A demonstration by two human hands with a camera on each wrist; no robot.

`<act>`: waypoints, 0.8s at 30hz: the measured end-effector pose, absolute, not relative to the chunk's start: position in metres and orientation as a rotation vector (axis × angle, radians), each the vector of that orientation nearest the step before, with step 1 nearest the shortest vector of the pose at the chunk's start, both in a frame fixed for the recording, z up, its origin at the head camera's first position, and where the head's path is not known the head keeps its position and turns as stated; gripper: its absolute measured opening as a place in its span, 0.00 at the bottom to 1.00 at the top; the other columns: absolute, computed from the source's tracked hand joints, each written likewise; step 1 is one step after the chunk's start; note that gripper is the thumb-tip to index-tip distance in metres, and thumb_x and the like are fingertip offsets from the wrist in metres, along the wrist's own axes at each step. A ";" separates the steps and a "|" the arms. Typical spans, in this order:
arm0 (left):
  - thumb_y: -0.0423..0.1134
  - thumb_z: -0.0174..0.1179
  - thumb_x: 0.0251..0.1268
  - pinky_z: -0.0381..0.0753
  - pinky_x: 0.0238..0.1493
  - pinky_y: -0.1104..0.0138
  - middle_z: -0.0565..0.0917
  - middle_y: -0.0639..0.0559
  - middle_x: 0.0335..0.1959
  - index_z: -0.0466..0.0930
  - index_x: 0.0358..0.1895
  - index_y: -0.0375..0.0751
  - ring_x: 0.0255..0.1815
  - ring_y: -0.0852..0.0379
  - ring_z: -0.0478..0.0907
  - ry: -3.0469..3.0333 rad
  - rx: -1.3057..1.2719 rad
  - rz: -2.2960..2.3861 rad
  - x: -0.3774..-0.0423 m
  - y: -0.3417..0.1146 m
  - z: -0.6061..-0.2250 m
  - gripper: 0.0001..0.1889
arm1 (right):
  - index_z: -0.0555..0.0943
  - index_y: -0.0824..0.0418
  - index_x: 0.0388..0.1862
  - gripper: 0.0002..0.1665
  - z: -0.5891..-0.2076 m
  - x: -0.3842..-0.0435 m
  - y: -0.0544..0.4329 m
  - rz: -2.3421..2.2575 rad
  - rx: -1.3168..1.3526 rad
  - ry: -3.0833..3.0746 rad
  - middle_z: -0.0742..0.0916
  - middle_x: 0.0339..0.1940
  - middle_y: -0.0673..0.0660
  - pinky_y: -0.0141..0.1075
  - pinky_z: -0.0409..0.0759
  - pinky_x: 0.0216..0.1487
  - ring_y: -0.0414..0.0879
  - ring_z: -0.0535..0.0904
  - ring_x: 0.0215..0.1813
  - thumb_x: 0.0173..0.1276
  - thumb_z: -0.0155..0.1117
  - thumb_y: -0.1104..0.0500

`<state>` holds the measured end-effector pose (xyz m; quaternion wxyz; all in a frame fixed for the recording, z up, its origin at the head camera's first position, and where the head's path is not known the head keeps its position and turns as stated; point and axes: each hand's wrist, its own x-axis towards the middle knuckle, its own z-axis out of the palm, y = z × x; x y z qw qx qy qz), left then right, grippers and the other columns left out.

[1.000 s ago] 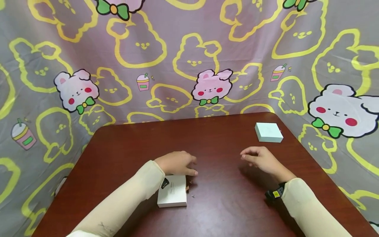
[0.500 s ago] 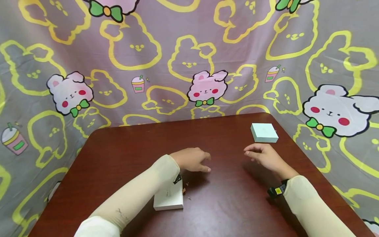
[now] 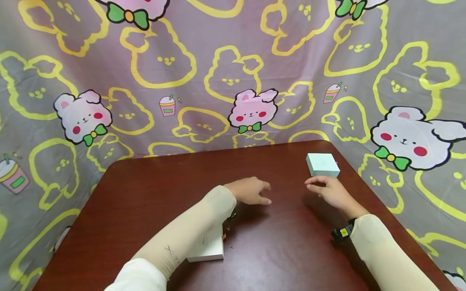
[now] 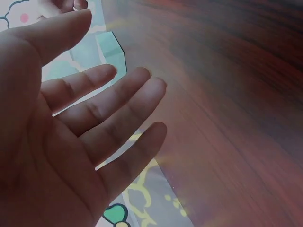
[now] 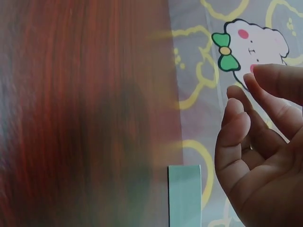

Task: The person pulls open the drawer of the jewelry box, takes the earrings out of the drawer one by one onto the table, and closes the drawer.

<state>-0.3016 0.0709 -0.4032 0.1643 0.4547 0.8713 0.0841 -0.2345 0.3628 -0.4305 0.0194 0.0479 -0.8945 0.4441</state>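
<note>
Above the middle of the table my left hand point(image 3: 251, 191) reaches toward the right, its fingers spread and loosely bent with nothing in them. My right hand point(image 3: 331, 192) hovers at the right side, fingers relaxed and holding nothing. Just beyond the right hand lies a pale mint-green box point(image 3: 323, 163), near the table's far right corner; the fingers overlap its front edge in the head view. A white flat box point(image 3: 212, 244) rests on the table beneath my left forearm, which hides part of it. The green box point(image 5: 184, 194) also shows below the hand in the right wrist view.
The dark red-brown wooden table point(image 3: 174, 178) is bordered by a grey curtain point(image 3: 204, 48) printed with rabbits and yellow outlines, along the back and sides. A small orange-brown tab point(image 3: 224, 237) sticks out at the white box's right edge.
My left hand has moved rightward and away from me, past the white box, so the forearm now covers more of it. My right hand has shifted slightly closer to the green box.
</note>
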 end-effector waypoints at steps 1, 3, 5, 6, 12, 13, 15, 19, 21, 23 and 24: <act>0.56 0.59 0.68 0.73 0.55 0.63 0.79 0.52 0.59 0.72 0.66 0.44 0.52 0.60 0.77 2.484 1.302 0.245 -0.302 0.074 -0.404 0.29 | 0.81 0.68 0.52 0.18 -0.431 -0.235 0.364 1.367 0.145 -2.776 0.84 0.43 0.60 0.42 0.76 0.35 0.57 0.77 0.37 0.70 0.64 0.57; 0.56 0.59 0.67 0.74 0.55 0.63 0.79 0.53 0.58 0.72 0.66 0.44 0.51 0.61 0.77 2.479 1.309 0.258 -0.303 0.080 -0.405 0.29 | 0.81 0.68 0.52 0.17 -0.431 -0.238 0.367 1.346 0.140 -2.770 0.84 0.46 0.61 0.42 0.77 0.36 0.56 0.77 0.38 0.70 0.64 0.58; 0.57 0.59 0.68 0.74 0.55 0.64 0.79 0.53 0.57 0.72 0.66 0.44 0.51 0.61 0.78 2.475 1.324 0.257 -0.305 0.086 -0.407 0.29 | 0.82 0.68 0.52 0.17 -0.431 -0.241 0.370 1.311 0.142 -2.766 0.84 0.48 0.62 0.40 0.78 0.36 0.54 0.78 0.39 0.70 0.63 0.58; 0.57 0.58 0.68 0.74 0.54 0.64 0.80 0.53 0.57 0.71 0.66 0.45 0.51 0.62 0.77 2.475 1.332 0.254 -0.305 0.089 -0.408 0.29 | 0.82 0.68 0.52 0.16 -0.431 -0.242 0.372 1.297 0.141 -2.766 0.84 0.49 0.63 0.40 0.78 0.37 0.53 0.78 0.40 0.70 0.63 0.59; 0.57 0.58 0.68 0.74 0.52 0.66 0.80 0.54 0.54 0.71 0.66 0.46 0.48 0.65 0.77 2.473 1.363 0.269 -0.312 0.113 -0.413 0.29 | 0.81 0.67 0.53 0.17 -0.430 -0.249 0.386 1.223 0.125 -2.764 0.84 0.49 0.64 0.39 0.77 0.36 0.54 0.78 0.40 0.71 0.62 0.58; 0.57 0.58 0.68 0.74 0.52 0.67 0.80 0.54 0.54 0.71 0.66 0.46 0.48 0.65 0.77 2.471 1.358 0.268 -0.312 0.118 -0.414 0.29 | 0.81 0.67 0.53 0.17 -0.430 -0.250 0.389 1.215 0.118 -2.764 0.84 0.48 0.63 0.39 0.77 0.36 0.55 0.78 0.40 0.71 0.62 0.58; 0.58 0.58 0.68 0.74 0.52 0.67 0.80 0.55 0.54 0.71 0.66 0.47 0.48 0.65 0.77 2.464 1.354 0.265 -0.313 0.126 -0.415 0.29 | 0.81 0.67 0.53 0.17 -0.431 -0.252 0.395 1.195 0.102 -2.765 0.84 0.46 0.63 0.39 0.77 0.35 0.55 0.77 0.38 0.71 0.62 0.57; 0.59 0.58 0.67 0.73 0.53 0.68 0.79 0.58 0.54 0.71 0.66 0.50 0.50 0.66 0.76 2.457 1.315 0.260 -0.313 0.140 -0.416 0.29 | 0.81 0.65 0.54 0.17 -0.434 -0.256 0.404 1.149 0.055 -2.768 0.83 0.36 0.59 0.38 0.74 0.31 0.51 0.75 0.33 0.71 0.62 0.57; 0.59 0.58 0.67 0.73 0.53 0.68 0.79 0.59 0.55 0.71 0.66 0.50 0.52 0.66 0.75 2.461 1.301 0.256 -0.314 0.146 -0.417 0.29 | 0.81 0.64 0.54 0.17 -0.436 -0.259 0.407 1.122 0.051 -2.764 0.81 0.29 0.58 0.39 0.72 0.29 0.50 0.72 0.29 0.71 0.63 0.57; 0.58 0.58 0.67 0.73 0.54 0.67 0.78 0.59 0.56 0.71 0.66 0.50 0.52 0.65 0.75 2.463 1.297 0.246 -0.316 0.152 -0.417 0.28 | 0.81 0.63 0.54 0.17 -0.438 -0.264 0.408 1.096 0.034 -2.758 0.79 0.25 0.57 0.39 0.70 0.28 0.49 0.71 0.28 0.70 0.63 0.56; 0.58 0.58 0.67 0.72 0.54 0.68 0.78 0.59 0.56 0.71 0.66 0.50 0.52 0.65 0.75 2.463 1.294 0.240 -0.317 0.155 -0.418 0.28 | 0.80 0.63 0.55 0.18 -0.438 -0.266 0.409 1.093 0.021 -2.755 0.79 0.25 0.58 0.39 0.69 0.28 0.50 0.71 0.28 0.70 0.63 0.56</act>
